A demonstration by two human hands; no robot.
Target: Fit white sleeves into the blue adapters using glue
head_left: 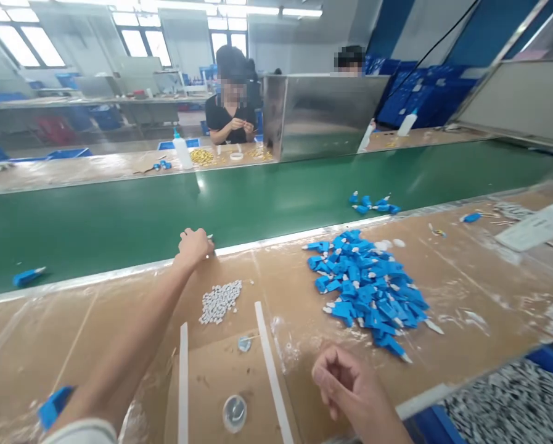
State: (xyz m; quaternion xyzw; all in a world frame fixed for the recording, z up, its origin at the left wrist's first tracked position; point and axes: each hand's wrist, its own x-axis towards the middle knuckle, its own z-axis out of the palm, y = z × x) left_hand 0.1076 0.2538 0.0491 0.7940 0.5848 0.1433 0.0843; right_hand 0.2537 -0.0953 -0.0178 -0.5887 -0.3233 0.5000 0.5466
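My left hand (194, 245) is stretched out to the near edge of the green belt (267, 206); its fingers are bent round a small item whose pale tip sticks out at the right, the rest hidden. Low in the view, my right hand (343, 382) hovers over the brown table (299, 345) with curled fingers and nothing seen between them. Beyond it lies a heap of blue parts with white tips (368, 283). Small grey pieces (219, 302) form a pile between the hands. A round clear dish (234, 413) sits between two white strips.
Several blue parts (373, 205) rest on the belt, and another (29, 276) lies at far left. A blue bin (447, 422) of grey pieces stands at lower right. Across the belt are a white bottle (182, 151), a metal panel (327, 117) and a seated person (232, 117).
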